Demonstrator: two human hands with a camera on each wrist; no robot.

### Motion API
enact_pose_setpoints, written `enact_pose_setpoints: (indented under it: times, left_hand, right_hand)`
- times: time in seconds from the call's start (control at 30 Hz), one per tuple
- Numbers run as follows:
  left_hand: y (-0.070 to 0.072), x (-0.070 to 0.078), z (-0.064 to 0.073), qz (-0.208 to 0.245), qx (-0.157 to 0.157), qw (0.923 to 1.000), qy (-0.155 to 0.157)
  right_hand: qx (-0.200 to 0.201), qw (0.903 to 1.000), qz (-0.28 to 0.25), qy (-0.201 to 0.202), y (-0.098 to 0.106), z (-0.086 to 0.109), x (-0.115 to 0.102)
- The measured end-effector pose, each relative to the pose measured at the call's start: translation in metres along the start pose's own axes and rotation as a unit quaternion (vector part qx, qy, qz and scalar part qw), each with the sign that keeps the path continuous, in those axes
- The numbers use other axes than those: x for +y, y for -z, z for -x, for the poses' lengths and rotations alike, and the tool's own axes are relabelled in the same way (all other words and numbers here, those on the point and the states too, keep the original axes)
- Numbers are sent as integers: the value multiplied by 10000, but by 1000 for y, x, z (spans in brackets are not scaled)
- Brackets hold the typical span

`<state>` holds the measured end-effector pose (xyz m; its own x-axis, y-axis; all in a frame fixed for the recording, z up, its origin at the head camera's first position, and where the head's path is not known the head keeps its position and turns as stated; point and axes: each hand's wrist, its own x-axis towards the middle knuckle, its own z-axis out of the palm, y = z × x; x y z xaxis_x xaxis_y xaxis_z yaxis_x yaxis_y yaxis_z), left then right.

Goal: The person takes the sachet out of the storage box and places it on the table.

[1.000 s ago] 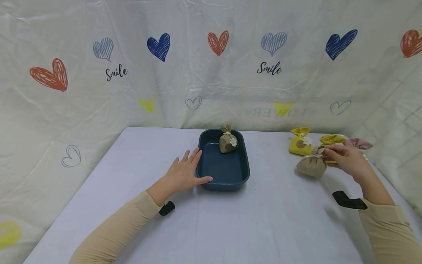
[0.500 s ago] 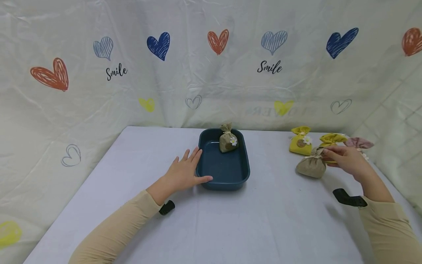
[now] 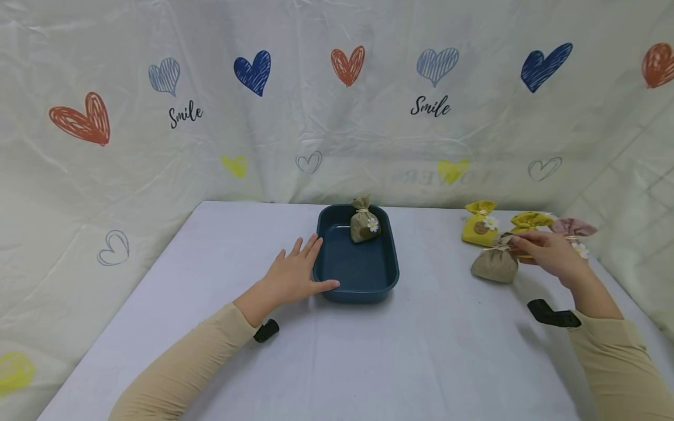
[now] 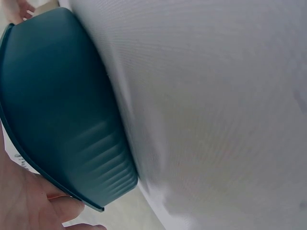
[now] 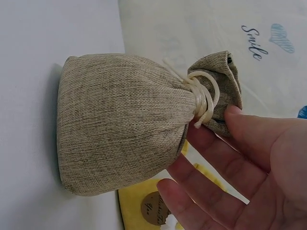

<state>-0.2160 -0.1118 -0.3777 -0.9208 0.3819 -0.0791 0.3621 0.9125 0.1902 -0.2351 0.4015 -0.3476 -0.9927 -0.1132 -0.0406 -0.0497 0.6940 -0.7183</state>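
Observation:
In the head view my right hand pinches the gathered neck of a tan drawstring pouch at the table's right side. The right wrist view shows that pouch close up, its cord tied below the ruffled top and its base at or just over the white cloth. My left hand lies with spread, straight fingers on the left rim of a dark blue rectangular basin. Inside the basin's far end sits another tan pouch with a white flower.
A yellow pouch stands behind the held one. A second yellow pouch and a pink pouch are partly hidden by my right hand. A heart-printed curtain hangs beyond the table's back edge.
My right hand and the tan pouch it pinches have shifted slightly to the left. My left hand and the basin stay in place.

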Motion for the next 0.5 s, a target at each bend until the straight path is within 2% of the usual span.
enact_pose_setpoints:
  times: [0.23, 0.5]
  left_hand:
    - [1, 0, 0, 20, 10, 10000, 0]
    - [-1, 0, 1, 51, -9, 10000, 29]
  right_hand:
    - [43, 9998, -187, -50, 0, -1, 0]
    - [-96, 9999, -18, -95, 2, -1, -1]
